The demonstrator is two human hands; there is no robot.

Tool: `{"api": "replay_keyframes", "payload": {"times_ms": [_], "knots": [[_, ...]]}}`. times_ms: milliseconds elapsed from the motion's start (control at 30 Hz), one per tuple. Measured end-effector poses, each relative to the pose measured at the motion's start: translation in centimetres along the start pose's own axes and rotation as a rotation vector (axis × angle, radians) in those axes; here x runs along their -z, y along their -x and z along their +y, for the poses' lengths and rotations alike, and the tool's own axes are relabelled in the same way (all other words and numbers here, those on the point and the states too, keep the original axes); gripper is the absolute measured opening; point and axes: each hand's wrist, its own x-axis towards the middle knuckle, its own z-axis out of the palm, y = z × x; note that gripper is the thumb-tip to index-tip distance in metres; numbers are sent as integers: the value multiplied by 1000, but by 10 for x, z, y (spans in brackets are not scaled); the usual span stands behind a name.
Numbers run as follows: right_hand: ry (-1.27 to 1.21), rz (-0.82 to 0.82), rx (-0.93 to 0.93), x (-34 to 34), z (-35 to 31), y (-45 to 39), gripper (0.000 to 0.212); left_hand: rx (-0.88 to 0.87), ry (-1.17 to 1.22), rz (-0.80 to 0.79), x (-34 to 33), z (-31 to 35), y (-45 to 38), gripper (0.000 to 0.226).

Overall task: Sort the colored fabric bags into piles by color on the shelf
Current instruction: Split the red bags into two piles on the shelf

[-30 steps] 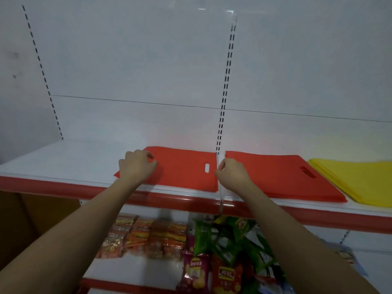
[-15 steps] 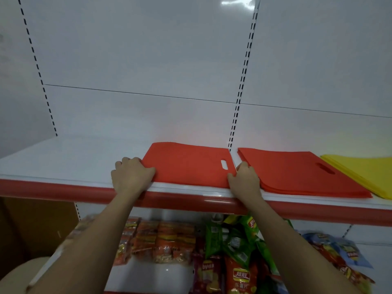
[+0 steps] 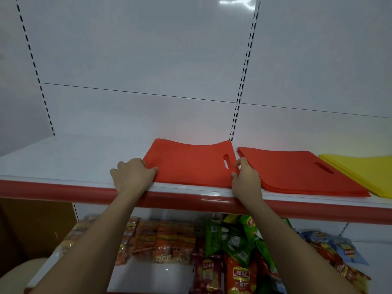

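Item: flat orange-red fabric bag with a slot handle (image 3: 188, 164), lying on the white shelf with a red front lip (image 3: 63, 164), spanning the gap between the two hands. The left hand (image 3: 133, 175) grips its left edge, fingers curled over the cloth; the right hand (image 3: 246, 177) pinches its right edge just beside the slot handle. Held at both ends, the bag stays spread and can likely be moved as one flat sheet; its far edge bows up slightly in the middle.

Item: stack of matching orange-red fabric bags (image 3: 303, 172), immediately right of the right hand, its near left corner touching or almost touching that hand. Judged destination for the held bag, being the same colour.

Item: pile of yellow fabric bags (image 3: 364, 172), further right, beside the orange-red stack; whether the two overlap cannot be told.

Edges: the held bag's near edge sits close to the shelf's front lip; both wrists cross over that lip. The perforated upright strip on the white back panel (image 3: 239, 102) rises just behind the bag's far right corner.

Open room: bare white shelf extends left of the left hand and behind the bag to the back panel. Space above is open.

Below the forearms: mixed snack packets on the lower shelf (image 3: 233, 251).
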Motion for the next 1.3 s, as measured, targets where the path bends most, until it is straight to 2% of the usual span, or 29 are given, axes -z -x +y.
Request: {"api": "replay_keyframes", "payload": {"times_ms": [100, 167, 200, 300, 367, 467, 567, 700, 867, 1067, 1300], "knots": [[21, 2, 68, 7, -5, 2, 18, -77, -68, 46, 7, 3, 3, 32], [-61, -15, 61, 12, -9, 1, 22, -146, -106, 65, 11, 4, 2, 32], [-137, -17, 56, 15, -10, -1, 23, -162, -31, 51, 15, 7, 3, 29], [-264, -21, 46, 31, -14, -10, 28, -69, 447, -63, 29, 13, 0, 24], [-301, -54, 5, 46, -14, -20, 30, -3, 686, -111, 44, 20, 3, 36], [-410, -104, -42, 74, -14, -32, 33, 8, 849, -179, 64, 40, 12, 57], [-529, -187, -75, 109, -8, -44, 37, -25, 856, -176, 71, 70, 20, 56], [-609, -312, -117, 152, 13, -51, 45, 23, 881, -185, 63, 114, 31, 50], [-555, -321, -124, 190, 65, -68, 48, 50, 938, -212, 44, 168, 52, 52], [-459, -307, -158, 226, 133, -87, 50, -10, 897, -300, 18, 229, 84, 64], [-337, -331, -201, 240, 192, -103, 48, -4, 723, -303, -19, 277, 113, 60]]}}
